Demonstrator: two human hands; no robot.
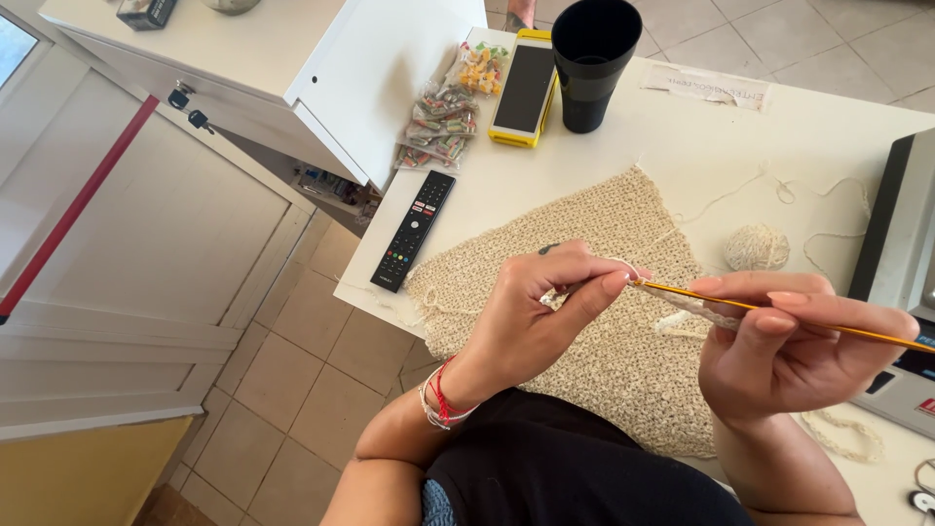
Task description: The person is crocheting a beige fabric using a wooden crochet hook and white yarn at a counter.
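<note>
My right hand [794, 346] grips a thin yellow crochet hook [779, 312] that points left, with a short strip of cream crochet hanging under it. My left hand [545, 307] pinches the cream yarn at the hook's tip, forefinger and thumb closed on the strand. Under both hands lies a large cream crocheted piece [604, 244] spread on the white table [682, 136] and drooping over its near edge. A small ball of the same yarn [757, 246] rests to the right, its loose strand curling across the table.
A black remote control [414, 230] lies at the table's left edge. Behind it are bags of wrapped sweets [443, 122], a phone in a yellow case [524, 90] and a black cup [592, 60]. A grey device [901, 253] sits at the right. A white cabinet [292, 68] stands left.
</note>
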